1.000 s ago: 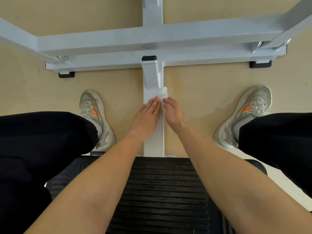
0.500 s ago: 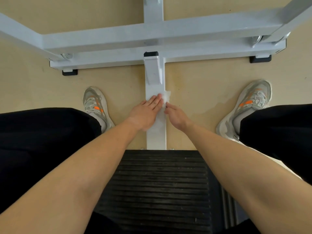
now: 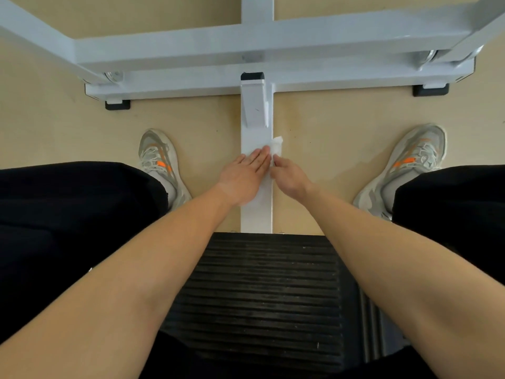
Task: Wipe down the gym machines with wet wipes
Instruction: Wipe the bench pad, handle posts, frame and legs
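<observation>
Hardly anything has moved since a moment ago: both hands sit at the same spot on the white bar. My left hand lies flat, fingers straight and together, pressing the wet wipe onto the bar. My right hand, at its 3 o'clock, pinches the wipe's edge with curled fingers. I think I am mid-wipe. Next I should slide toward 12 o'clock and stop at the raised bracket. Bare bar also runs toward 6 o'clock, up to the black pad. Floor lies open at 9 and 3 o'clock.

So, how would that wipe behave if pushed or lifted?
The wipe is probably limp: its free corner crumples past the beam edge. Pushed, it may bunch up, likely why the left hand presses it flat and the right hand pinches its side.
</observation>
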A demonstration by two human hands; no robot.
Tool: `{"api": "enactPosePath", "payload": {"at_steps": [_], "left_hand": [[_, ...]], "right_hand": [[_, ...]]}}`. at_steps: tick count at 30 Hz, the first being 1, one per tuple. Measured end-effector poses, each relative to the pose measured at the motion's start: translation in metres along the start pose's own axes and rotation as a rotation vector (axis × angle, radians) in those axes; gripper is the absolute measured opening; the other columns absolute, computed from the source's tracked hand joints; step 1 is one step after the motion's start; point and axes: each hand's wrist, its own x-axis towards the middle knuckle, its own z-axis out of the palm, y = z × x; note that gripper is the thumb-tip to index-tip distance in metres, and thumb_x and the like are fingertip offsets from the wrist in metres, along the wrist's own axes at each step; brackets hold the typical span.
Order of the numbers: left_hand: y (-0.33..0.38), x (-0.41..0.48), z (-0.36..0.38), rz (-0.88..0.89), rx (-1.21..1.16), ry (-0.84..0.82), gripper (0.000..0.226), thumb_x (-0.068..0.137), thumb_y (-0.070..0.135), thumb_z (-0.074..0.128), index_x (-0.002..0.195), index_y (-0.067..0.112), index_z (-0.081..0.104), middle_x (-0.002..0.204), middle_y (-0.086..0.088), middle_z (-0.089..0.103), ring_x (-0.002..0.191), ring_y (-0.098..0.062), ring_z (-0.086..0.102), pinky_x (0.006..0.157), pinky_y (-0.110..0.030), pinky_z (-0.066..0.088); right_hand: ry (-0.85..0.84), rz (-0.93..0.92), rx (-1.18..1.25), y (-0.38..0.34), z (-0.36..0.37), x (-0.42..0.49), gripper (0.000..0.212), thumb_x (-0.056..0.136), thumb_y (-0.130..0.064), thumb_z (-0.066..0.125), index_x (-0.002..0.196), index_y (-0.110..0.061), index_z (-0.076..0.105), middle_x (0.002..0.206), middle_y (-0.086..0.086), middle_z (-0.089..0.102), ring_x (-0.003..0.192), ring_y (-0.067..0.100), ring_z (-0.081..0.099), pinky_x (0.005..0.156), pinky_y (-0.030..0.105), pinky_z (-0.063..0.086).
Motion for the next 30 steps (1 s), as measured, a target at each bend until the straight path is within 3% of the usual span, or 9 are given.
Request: {"api": "enactPosePath", "payload": {"at_steps": [6, 9, 11, 14, 16, 19, 23, 26, 30], "left_hand": [[0.005, -0.033, 0.009, 0.162, 0.069, -0.149, 0.070, 0.102, 0.004, 0.027, 0.157, 0.018, -0.013, 0.161, 0.001, -0.027, 0.152, -0.015, -0.013, 0.125, -0.037, 0.003], [0.014, -0.046, 0.007, 0.220, 0.059, -0.201, 0.069, 0.103, 0.004, 0.032, 0.159, 0.018, -0.005, 0.165, 0.001, -0.017, 0.154, -0.016, -0.004, 0.125, -0.037, 0.009], [0.016, -0.053, 0.006, 0.216, 0.020, -0.204, 0.065, 0.104, 0.006, 0.035, 0.160, 0.019, 0.006, 0.167, 0.003, -0.006, 0.153, -0.017, 0.011, 0.123, -0.039, 0.023], [0.016, -0.060, 0.005, 0.115, -0.078, -0.172, 0.054, 0.106, 0.018, 0.037, 0.158, 0.021, 0.023, 0.167, 0.006, 0.011, 0.133, -0.023, 0.049, 0.098, -0.041, 0.051], [0.015, -0.061, 0.010, 0.024, -0.194, -0.126, 0.054, 0.105, 0.027, 0.038, 0.157, 0.021, 0.025, 0.166, 0.004, 0.018, 0.115, -0.026, 0.060, 0.086, -0.042, 0.054], [0.013, -0.059, 0.019, -0.106, -0.326, -0.042, 0.057, 0.106, 0.031, 0.034, 0.159, 0.019, 0.017, 0.168, 0.005, 0.008, 0.113, -0.027, 0.060, 0.084, -0.040, 0.053], [0.014, -0.056, 0.024, -0.205, -0.412, 0.034, 0.059, 0.106, 0.031, 0.033, 0.160, 0.020, 0.011, 0.168, 0.005, 0.000, 0.127, -0.026, 0.053, 0.099, -0.041, 0.049], [0.023, -0.049, 0.029, -0.254, -0.329, 0.113, 0.060, 0.106, 0.032, 0.032, 0.160, 0.016, 0.010, 0.168, -0.001, 0.006, 0.143, -0.019, 0.037, 0.121, -0.040, 0.022], [0.032, -0.036, 0.033, -0.387, -0.357, 0.130, 0.067, 0.105, 0.037, 0.033, 0.159, 0.011, 0.005, 0.168, -0.006, 0.002, 0.154, -0.022, 0.010, 0.123, -0.044, 0.010]], "right_hand": [[-0.196, 0.096, -0.345, 0.029, 0.013, -0.028, 0.048, 0.101, -0.012, 0.036, 0.147, -0.003, 0.045, 0.150, 0.015, 0.048, 0.138, 0.030, 0.045, 0.115, 0.036, 0.032], [-0.283, 0.135, -0.499, 0.027, 0.014, -0.038, 0.039, 0.099, -0.010, 0.039, 0.131, 0.001, 0.060, 0.131, 0.015, 0.061, 0.119, 0.029, 0.056, 0.103, 0.036, 0.042], [-0.275, 0.137, -0.542, 0.023, 0.013, -0.045, 0.027, 0.097, -0.010, 0.043, 0.107, -0.001, 0.066, 0.103, 0.008, 0.063, 0.099, 0.025, 0.057, 0.086, 0.032, 0.044], [-0.078, 0.075, -0.523, 0.015, 0.016, -0.048, 0.025, 0.095, -0.015, 0.050, 0.073, -0.007, 0.059, 0.072, 0.004, 0.055, 0.077, 0.024, 0.057, 0.063, 0.030, 0.040], [0.095, 0.000, -0.506, 0.008, 0.021, -0.042, 0.022, 0.097, -0.021, 0.055, 0.095, -0.005, 0.070, 0.088, 0.008, 0.067, 0.093, 0.028, 0.065, 0.073, 0.031, 0.049], [0.255, -0.109, -0.506, -0.006, 0.026, -0.031, 0.041, 0.099, -0.020, 0.054, 0.139, -0.013, 0.056, 0.134, 0.007, 0.064, 0.121, 0.027, 0.060, 0.097, 0.033, 0.048], [0.150, -0.291, -0.792, -0.016, 0.032, -0.020, 0.050, 0.102, -0.017, 0.042, 0.152, -0.021, 0.040, 0.162, -0.002, 0.032, 0.145, 0.023, 0.034, 0.114, 0.037, 0.033], [0.163, -0.365, -1.059, -0.011, 0.033, -0.013, 0.056, 0.102, -0.018, 0.037, 0.157, -0.024, 0.029, 0.167, -0.005, 0.017, 0.153, 0.023, 0.013, 0.120, 0.041, 0.021], [0.153, -0.389, -1.195, -0.005, 0.025, -0.007, 0.060, 0.103, -0.021, 0.034, 0.160, -0.023, 0.015, 0.168, -0.004, 0.004, 0.155, 0.024, 0.004, 0.123, 0.042, 0.016]]}}
